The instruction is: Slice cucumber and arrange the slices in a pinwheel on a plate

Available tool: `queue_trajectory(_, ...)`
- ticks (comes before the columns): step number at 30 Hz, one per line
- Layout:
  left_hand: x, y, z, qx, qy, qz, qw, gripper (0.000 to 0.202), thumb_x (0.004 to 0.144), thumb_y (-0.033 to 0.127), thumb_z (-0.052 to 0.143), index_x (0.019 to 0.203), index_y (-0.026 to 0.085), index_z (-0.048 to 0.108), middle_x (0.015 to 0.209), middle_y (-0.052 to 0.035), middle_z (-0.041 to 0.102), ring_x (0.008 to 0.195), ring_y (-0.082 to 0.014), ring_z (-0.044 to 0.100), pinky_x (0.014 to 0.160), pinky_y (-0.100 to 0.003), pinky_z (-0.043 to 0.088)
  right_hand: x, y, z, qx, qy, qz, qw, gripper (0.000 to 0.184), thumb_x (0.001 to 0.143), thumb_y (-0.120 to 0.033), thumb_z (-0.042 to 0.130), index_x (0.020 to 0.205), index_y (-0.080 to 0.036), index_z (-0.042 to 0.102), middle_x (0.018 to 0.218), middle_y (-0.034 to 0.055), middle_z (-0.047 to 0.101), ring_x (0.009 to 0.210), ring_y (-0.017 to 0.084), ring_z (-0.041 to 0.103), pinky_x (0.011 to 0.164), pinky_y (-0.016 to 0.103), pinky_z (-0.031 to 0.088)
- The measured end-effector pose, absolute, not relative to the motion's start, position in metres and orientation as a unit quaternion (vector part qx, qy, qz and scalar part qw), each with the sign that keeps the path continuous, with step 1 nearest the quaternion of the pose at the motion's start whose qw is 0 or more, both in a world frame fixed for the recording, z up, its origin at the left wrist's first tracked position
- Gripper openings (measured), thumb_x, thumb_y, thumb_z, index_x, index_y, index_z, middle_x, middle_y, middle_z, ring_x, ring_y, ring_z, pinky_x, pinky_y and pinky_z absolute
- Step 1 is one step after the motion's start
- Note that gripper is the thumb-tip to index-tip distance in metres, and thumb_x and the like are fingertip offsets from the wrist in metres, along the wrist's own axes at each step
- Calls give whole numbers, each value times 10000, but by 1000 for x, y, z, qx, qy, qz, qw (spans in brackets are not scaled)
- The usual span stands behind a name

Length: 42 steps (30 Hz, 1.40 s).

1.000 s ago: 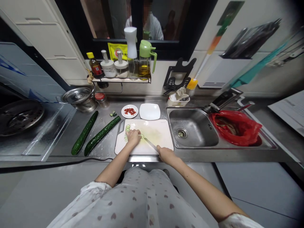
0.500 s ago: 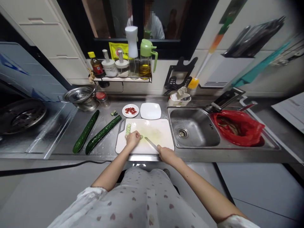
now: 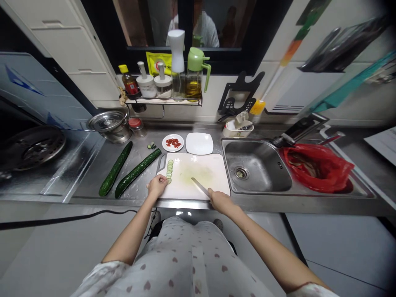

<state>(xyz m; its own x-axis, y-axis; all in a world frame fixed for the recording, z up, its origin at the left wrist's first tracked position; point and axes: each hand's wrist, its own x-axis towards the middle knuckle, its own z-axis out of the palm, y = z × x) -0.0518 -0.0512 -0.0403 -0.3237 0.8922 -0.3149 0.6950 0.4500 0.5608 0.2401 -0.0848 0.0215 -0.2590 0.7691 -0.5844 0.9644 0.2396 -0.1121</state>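
Observation:
At the left side of the white cutting board [image 3: 204, 165], my left hand [image 3: 157, 185] pinches a cucumber slice [image 3: 168, 180] at the near end of a column of overlapping cucumber slices [image 3: 170, 167]. My right hand [image 3: 221, 202] is closed around the handle of a knife [image 3: 200, 186]. The blade lies low over the board's middle and points away to the left; whether it touches the board I cannot tell. A wet, pale green patch marks the board near the blade. Two whole cucumbers, a nearer one [image 3: 137, 173] and a farther-left one [image 3: 116, 169], lie on the steel counter.
Behind the board stand a plate of chopped red pieces [image 3: 165, 144] and a white square plate [image 3: 199, 143]. Cucumber ends [image 3: 151, 145] lie nearby. A sink [image 3: 256, 165] and a red plastic bag [image 3: 328, 177] are to the right. A steel pot [image 3: 114, 130] stands back left.
My left hand has moved left with the cucumber slice, from near the blade to the column's near end. My right hand keeps the knife in almost the same place. The view has shifted slightly.

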Motion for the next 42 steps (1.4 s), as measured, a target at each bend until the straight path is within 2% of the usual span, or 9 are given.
queue_trajectory(6,-53,-51,-41,512,802,148,271,122,780,341,607,856,251,641,829,13,700,837,-179,623,823,-329,340,242,-86,17,571,762,-225,208,300,892,-170,360,1168,-169,477,970,143,661,922,258,634,703,301,397)
queue_trajectory(9,-51,-52,-40,529,802,133,245,116,787,304,586,880,256,637,820,2,698,874,-199,618,839,-346,327,242,-88,12,578,764,-224,180,241,911,-204,363,1120,-171,478,960,134,665,877,241,632,669,278,361)
queue_trajectory(14,-51,-54,-40,541,802,120,222,134,800,280,556,905,254,634,827,-23,695,910,-226,607,843,-359,321,242,-88,1,630,726,-267,70,176,922,-259,396,1059,-174,466,887,94,665,765,174,603,628,234,317)
queue_trajectory(19,-51,-53,-40,541,800,129,223,176,805,316,550,951,258,631,876,-37,702,942,-243,608,827,-361,330,259,-75,-8,706,622,-335,-42,263,947,-319,314,1121,-171,443,736,15,649,538,121,553,556,204,338)
queue_trajectory(29,-47,-53,-42,535,798,165,225,226,817,352,537,1007,270,629,861,-29,702,922,-248,617,819,-361,327,296,-46,-35,747,510,-396,-156,233,892,-338,361,1040,-177,442,553,-55,536,427,136,560,453,205,385)
queue_trajectory(33,-47,-54,-41,533,798,165,226,227,818,350,541,1012,274,631,860,-22,700,922,-241,615,821,-358,324,297,-41,-41,749,516,-383,-160,239,895,-334,352,1022,-165,464,573,-31,564,491,153,592,487,213,409)
queue_trajectory(36,-47,-53,-40,531,799,163,231,233,818,350,546,1017,269,636,867,-25,702,927,-239,614,818,-353,321,298,-37,-41,762,560,-296,-134,249,894,-333,393,991,-143,521,722,58,655,720,195,651,645,247,453)
queue_trajectory(39,-45,-53,-39,530,797,168,235,227,818,337,549,1009,261,645,857,-25,703,923,-234,613,817,-352,311,298,-37,-38,775,588,-206,-110,323,897,-338,442,1113,-112,527,1017,153,671,966,237,627,793,276,431)
queue_trajectory(42,-43,-52,-39,535,793,179,230,226,819,321,554,1006,244,654,839,-24,699,915,-225,608,817,-346,303,293,-39,-33,790,585,-175,-63,411,925,-342,431,1263,-109,455,1078,169,657,998,245,621,827,291,410)
